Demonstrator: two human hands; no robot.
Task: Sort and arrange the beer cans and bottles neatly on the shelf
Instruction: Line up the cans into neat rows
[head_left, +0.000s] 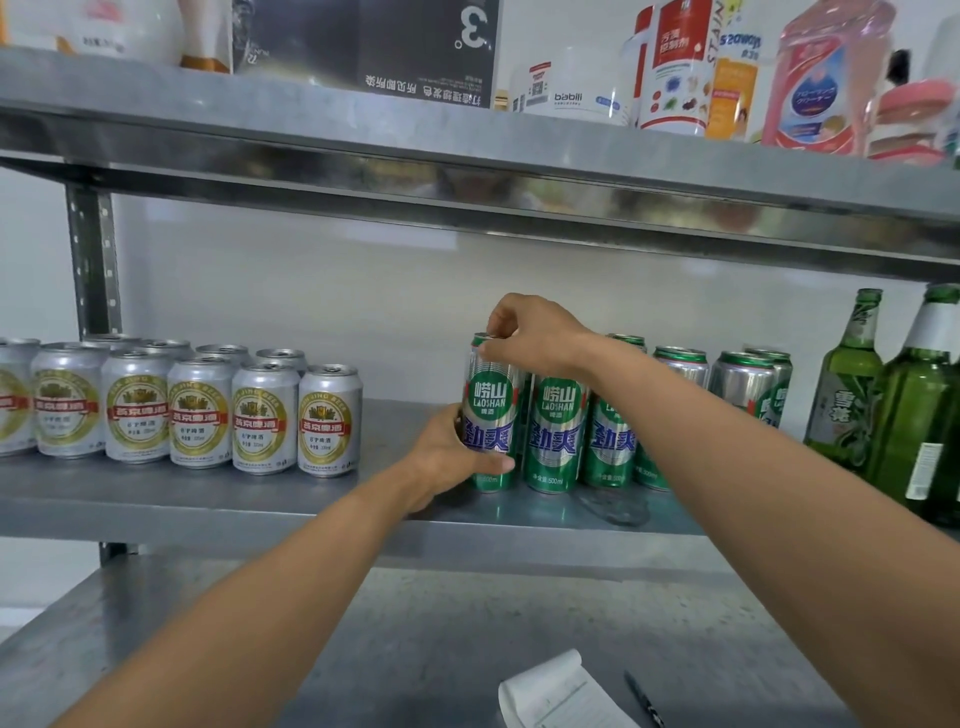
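The left forearm (285, 587) and right forearm (753, 467), both bare, stretch forward and up from the lower corners of the view. The left hand (447, 460) curls round the lower half of a tall green Laoshan beer can (491, 397), thumb across its front. The right hand (532, 332) arches over it (wrist bent downward), fingertips pinching the top rim.

Upright green cans (558, 431) clustered at the left hand (447, 460); silver cans (200, 410), two rows, further left; green bottles (844, 384) far right.
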